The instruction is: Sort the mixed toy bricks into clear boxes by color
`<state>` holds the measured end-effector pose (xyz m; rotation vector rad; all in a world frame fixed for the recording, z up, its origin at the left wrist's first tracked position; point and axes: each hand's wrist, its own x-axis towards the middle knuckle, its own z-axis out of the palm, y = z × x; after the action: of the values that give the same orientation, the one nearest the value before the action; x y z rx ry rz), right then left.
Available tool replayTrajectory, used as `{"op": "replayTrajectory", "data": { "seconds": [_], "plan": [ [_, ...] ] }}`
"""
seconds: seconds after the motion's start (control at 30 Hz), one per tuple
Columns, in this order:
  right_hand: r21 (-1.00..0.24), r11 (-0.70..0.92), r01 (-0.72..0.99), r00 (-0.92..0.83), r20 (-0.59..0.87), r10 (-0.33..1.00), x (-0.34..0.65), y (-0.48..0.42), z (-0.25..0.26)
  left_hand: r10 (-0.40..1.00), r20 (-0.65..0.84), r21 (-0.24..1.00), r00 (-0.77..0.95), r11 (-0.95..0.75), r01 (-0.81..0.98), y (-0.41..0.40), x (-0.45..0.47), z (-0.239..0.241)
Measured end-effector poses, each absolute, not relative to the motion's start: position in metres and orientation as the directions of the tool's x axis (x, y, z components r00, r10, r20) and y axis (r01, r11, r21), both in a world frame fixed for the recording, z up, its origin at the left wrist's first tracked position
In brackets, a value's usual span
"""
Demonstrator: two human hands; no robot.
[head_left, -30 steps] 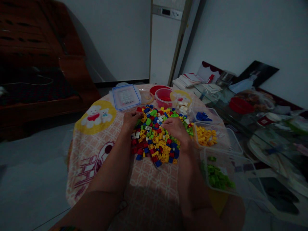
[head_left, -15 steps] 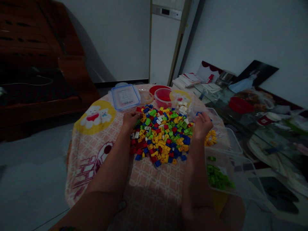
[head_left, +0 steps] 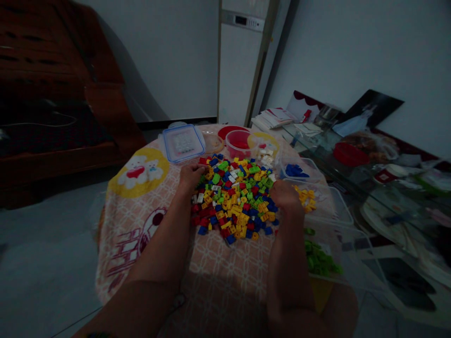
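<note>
A heap of mixed toy building bricks (head_left: 236, 199), red, yellow, blue, green and white, covers the middle of the round table. At its left edge rests my left hand (head_left: 191, 177), fingers curled together against the bricks; whatever is between the fingertips is hidden. My right hand (head_left: 287, 195) is at the heap's right edge, back of the hand toward me, its fingertips out of sight. Just beyond it, blue bricks (head_left: 296, 171) lie in a clear container. Yellow bricks (head_left: 307, 199) and green bricks (head_left: 321, 258) sit in clear containers to its right.
White bricks (head_left: 267, 157) lie behind the heap, near a round clear tub (head_left: 240, 143). A blue-rimmed lid (head_left: 183, 142) lies at the back left. On the right, a glass table (head_left: 338, 173) is cluttered with papers, bags and a red bowl (head_left: 351, 154).
My right hand has moved from above the blue-brick container, where it held a blue brick, down and left to the heap's edge. The blue brick is no longer seen in it. My left hand stays put.
</note>
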<state>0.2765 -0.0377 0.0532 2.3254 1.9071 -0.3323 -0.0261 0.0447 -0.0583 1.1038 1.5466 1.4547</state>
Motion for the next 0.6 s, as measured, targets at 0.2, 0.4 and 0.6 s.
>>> {"op": "replayTrajectory", "data": {
  "seconds": [0.2,0.4,0.6],
  "plan": [
    [0.026,-0.121,0.992,0.123,-0.101,0.987,0.284,-0.052,0.067,0.931,0.070,0.993,-0.357,-0.029,0.119,0.046,-0.028,-0.061],
    [0.024,-0.160,0.987,0.162,-0.176,0.971,0.264,-0.051,0.062,0.927,0.025,0.996,-0.375,0.010,0.092,0.046,-0.024,-0.057],
    [0.060,-0.191,0.980,0.200,-0.216,0.956,0.261,-0.069,0.039,0.928,0.005,0.996,-0.372,0.029,0.085,0.043,-0.022,-0.050]
  ]
}}
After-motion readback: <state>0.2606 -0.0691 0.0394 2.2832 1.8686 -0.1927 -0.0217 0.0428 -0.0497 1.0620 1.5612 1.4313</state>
